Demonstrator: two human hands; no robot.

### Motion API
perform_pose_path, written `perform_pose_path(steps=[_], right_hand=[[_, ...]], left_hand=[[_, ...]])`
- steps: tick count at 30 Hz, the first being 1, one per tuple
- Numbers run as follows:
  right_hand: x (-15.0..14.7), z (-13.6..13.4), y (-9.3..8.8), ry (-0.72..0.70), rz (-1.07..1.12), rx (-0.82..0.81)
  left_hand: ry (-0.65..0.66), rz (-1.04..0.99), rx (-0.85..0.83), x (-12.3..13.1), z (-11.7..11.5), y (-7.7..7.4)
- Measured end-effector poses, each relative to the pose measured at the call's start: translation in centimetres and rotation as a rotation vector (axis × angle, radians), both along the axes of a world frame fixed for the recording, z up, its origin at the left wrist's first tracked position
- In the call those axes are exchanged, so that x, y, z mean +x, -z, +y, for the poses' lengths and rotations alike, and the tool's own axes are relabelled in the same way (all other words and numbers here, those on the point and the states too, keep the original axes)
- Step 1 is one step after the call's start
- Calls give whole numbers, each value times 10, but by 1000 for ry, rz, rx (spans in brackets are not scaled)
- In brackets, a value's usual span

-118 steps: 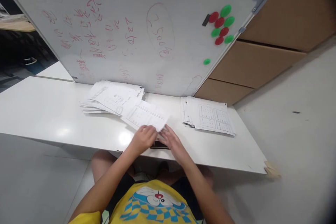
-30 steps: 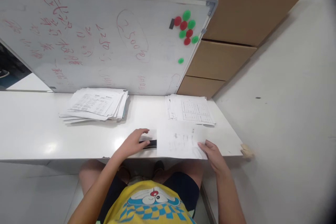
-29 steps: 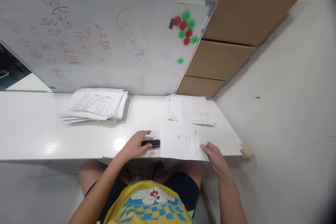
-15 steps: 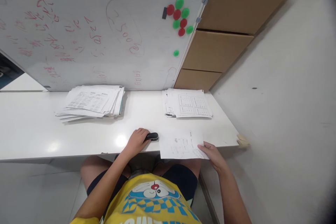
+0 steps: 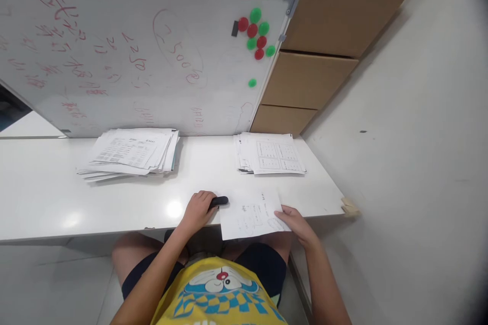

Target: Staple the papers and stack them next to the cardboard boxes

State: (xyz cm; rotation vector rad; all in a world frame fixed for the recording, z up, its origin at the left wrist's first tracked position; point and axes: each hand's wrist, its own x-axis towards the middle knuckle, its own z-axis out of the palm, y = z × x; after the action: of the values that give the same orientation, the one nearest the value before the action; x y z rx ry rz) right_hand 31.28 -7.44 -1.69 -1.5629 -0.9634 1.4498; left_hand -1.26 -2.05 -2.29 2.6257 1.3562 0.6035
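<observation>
My left hand (image 5: 199, 209) is closed round the rear of a black stapler (image 5: 219, 201) near the front edge of the white table. The stapler's front end meets the upper left corner of a sheet of paper (image 5: 249, 218); whether that corner lies between its jaws I cannot tell. My right hand (image 5: 295, 221) pinches the sheet at its right edge, thumb on top. Handwriting and printed lines cover the sheet, and its lower part juts out past the table edge.
A thick paper stack (image 5: 129, 155) lies on the table (image 5: 206, 162) to the left, a smaller stack (image 5: 276, 155) to the right. Behind stands a whiteboard (image 5: 221, 76) with red and green magnets. Cardboard boxes (image 5: 308, 76) and a wall (image 5: 412, 162) bound the right side.
My right hand has brought the sheet leftward, so its corner now meets the stapler's front end. The left hand keeps hold of the stapler. The view has shifted slightly.
</observation>
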Motion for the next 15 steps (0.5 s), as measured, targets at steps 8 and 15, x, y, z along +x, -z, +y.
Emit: perform_pose_path(steps=[8, 15], right_hand=[[-2, -2, 5, 58, 93, -61], [-2, 2, 8, 85, 128, -51]], left_hand=[[167, 189, 345, 1, -11, 7], [-27, -7, 335, 24, -22, 24]])
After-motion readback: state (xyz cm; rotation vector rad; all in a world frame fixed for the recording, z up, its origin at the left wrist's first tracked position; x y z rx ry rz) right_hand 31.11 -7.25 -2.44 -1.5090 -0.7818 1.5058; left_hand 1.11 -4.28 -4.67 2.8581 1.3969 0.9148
